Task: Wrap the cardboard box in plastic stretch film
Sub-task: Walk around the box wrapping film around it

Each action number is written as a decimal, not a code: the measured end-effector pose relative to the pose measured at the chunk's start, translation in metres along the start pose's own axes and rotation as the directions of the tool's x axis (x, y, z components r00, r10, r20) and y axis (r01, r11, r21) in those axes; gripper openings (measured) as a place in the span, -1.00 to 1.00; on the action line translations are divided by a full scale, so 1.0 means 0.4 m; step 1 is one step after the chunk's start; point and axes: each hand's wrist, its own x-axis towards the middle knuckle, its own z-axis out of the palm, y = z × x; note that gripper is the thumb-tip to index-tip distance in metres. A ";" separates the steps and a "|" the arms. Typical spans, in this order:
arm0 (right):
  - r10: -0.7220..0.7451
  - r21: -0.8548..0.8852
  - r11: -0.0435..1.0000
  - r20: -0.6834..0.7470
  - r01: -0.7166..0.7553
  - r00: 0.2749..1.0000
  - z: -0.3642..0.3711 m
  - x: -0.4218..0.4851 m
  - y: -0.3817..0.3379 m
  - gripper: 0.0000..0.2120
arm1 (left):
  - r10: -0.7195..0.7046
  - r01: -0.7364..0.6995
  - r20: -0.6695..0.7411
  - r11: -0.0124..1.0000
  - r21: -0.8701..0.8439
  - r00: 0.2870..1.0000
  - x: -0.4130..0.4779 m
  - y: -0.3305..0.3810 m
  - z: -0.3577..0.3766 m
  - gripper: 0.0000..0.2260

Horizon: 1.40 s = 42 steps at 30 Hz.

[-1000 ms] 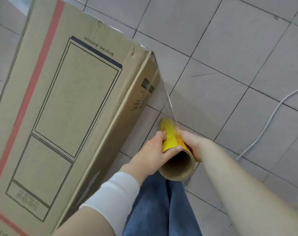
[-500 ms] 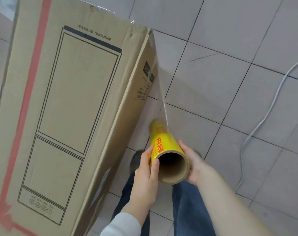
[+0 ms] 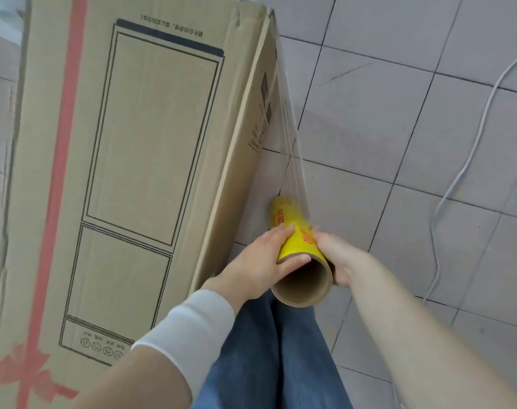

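Observation:
A tall cardboard box with a fridge outline and a red ribbon print stands on the floor at the left. A roll of stretch film with a yellow label and a brown cardboard core is held upright just right of the box's near corner. My left hand grips the roll from the left, thumb over the yellow label. From the right, my right hand holds the same roll. A clear sheet of film runs taut from the roll up along the box's right corner edge.
Grey floor tiles surround the box. A white cable snakes across the floor at the right. My legs in blue jeans are below the roll.
The roll and both hands have shifted a little toward the box's right side. The view has tilted down, so the box fills more of the frame.

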 end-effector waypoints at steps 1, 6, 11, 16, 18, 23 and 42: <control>-0.012 -0.002 1.000 -0.027 0.011 1.000 -0.002 0.004 0.008 -0.50 | -0.006 0.005 -0.043 1.000 -0.024 0.999 -0.008 -0.008 0.009 -0.40; 0.032 0.128 0.991 0.130 -0.049 0.991 -0.001 -0.006 0.067 -0.44 | -0.130 0.031 -0.251 0.932 -0.362 0.959 -0.093 -0.036 0.111 -0.38; 0.071 0.117 0.989 0.186 -0.093 0.980 0.025 -0.019 0.138 -0.55 | -0.300 0.152 -0.238 0.859 -0.490 0.924 -0.174 -0.057 0.200 -0.39; 0.091 -0.103 0.991 0.081 -0.082 0.993 0.059 0.002 0.126 -0.40 | -0.256 0.187 -0.164 0.918 -0.348 0.953 -0.191 -0.091 0.157 -0.37; 0.077 -0.145 0.987 0.086 -0.064 0.993 0.069 0.009 0.121 -0.37 | -0.144 0.091 -0.163 0.951 -0.297 0.976 -0.154 -0.087 0.105 -0.24; 0.050 -0.031 0.998 0.151 -0.046 0.987 0.079 0.019 0.145 -0.39 | -0.013 -0.006 0.193 0.995 0.096 0.981 -0.073 -0.081 0.038 -0.31; 0.030 0.183 0.981 0.190 -0.066 0.981 0.189 0.054 0.334 -0.53 | -0.177 0.093 -0.189 0.918 -0.385 0.966 -0.302 -0.271 0.211 -0.22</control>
